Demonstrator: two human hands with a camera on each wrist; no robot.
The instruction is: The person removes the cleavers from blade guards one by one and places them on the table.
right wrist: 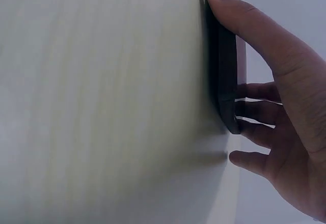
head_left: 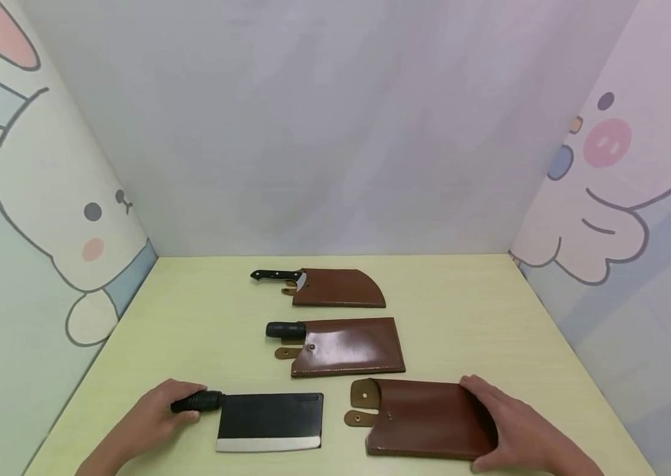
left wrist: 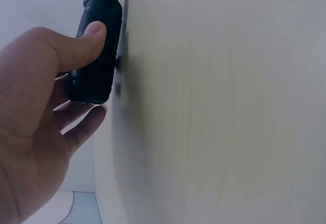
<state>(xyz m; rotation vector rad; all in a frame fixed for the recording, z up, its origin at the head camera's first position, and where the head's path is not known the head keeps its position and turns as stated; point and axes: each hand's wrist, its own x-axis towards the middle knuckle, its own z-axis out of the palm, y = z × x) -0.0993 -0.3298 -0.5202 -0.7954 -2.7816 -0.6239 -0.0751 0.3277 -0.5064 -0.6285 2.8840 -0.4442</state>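
Note:
At the front left, my left hand (head_left: pixel 151 420) holds a cleaver by its black handle (left wrist: pixel 97 51), the thumb laid along the grip. Its broad dark blade (head_left: pixel 270 415), with a bright cutting edge towards me, points right and lies at table level. To the right of the blade is a brown leather knife sheath (head_left: pixel 424 420), its two tan snap straps facing the cleaver. My right hand (head_left: pixel 516 426) holds the sheath's right end, with thumb at the near edge and fingers at the far edge. Those fingers (right wrist: pixel 254 112) show beyond the sheath's dark side in the right wrist view.
Behind the cleaver, a black-handled knife (head_left: pixel 285 330) sits in a rectangular brown sheath (head_left: pixel 353 347). Farther back, another knife (head_left: pixel 276 274) rests in a curved brown sheath (head_left: pixel 341 287). Cartoon-printed walls (head_left: pixel 43 218) border the pale yellow table (head_left: pixel 460 297).

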